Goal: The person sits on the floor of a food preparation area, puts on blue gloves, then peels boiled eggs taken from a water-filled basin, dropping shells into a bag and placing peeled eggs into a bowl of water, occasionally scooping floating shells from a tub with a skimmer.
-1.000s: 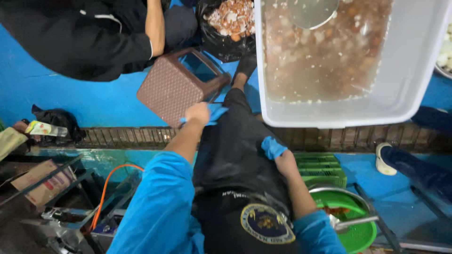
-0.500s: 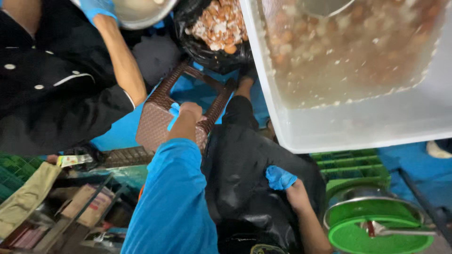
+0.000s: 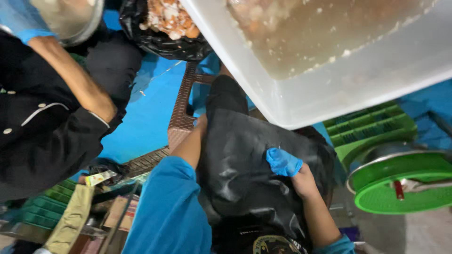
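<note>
My left hand [image 3: 201,124] reaches down past my black apron [image 3: 245,164] to the edge of a brown woven-pattern plastic stool [image 3: 181,110] and grips it; the fingers are mostly hidden behind my leg. My right hand [image 3: 303,181] lies on the apron over my lap, closed on a crumpled blue glove [image 3: 282,162]. Both my arms are in blue sleeves.
A large white tub [image 3: 339,89] of murky liquid hangs close over my lap. A black bag of shells [image 3: 169,23] lies beyond the stool. At the left, a co-worker in black holds a metal bowl [image 3: 70,19]. A green crate [image 3: 367,127] and a green lid [image 3: 405,193] are at the right.
The view has swung left and closer. My left hand stays on the stool, now beside my leg. The co-worker's arm with the metal bowl has come in at top left. My right hand still holds the blue glove.
</note>
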Tool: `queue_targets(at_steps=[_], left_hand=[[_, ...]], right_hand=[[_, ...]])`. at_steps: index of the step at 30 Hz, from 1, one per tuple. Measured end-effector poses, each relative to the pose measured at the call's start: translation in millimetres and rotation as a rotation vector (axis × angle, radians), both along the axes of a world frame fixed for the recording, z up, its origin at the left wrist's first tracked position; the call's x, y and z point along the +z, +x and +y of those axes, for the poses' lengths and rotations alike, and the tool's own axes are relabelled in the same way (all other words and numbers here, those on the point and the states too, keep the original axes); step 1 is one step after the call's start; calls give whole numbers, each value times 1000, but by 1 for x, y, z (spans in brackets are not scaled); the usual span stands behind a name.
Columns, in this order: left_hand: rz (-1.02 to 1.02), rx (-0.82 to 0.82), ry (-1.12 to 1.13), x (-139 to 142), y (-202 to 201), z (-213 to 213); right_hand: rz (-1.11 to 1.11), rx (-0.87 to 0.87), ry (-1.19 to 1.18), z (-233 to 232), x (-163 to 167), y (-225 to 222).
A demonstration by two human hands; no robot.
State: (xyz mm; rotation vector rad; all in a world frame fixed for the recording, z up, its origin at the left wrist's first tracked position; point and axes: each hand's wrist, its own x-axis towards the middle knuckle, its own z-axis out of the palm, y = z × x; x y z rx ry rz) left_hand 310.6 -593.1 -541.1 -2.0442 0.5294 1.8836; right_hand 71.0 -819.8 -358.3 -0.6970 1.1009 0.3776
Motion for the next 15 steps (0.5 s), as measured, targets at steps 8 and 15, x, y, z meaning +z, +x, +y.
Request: queue_targets(at_steps=[8, 15], left_hand=[[-11, 42, 14, -22, 10, 1], [-58, 37, 30, -38, 22, 16]], right_hand=[[-101, -170, 6, -5, -26, -33], [-348, -72, 83, 1, -56, -39]])
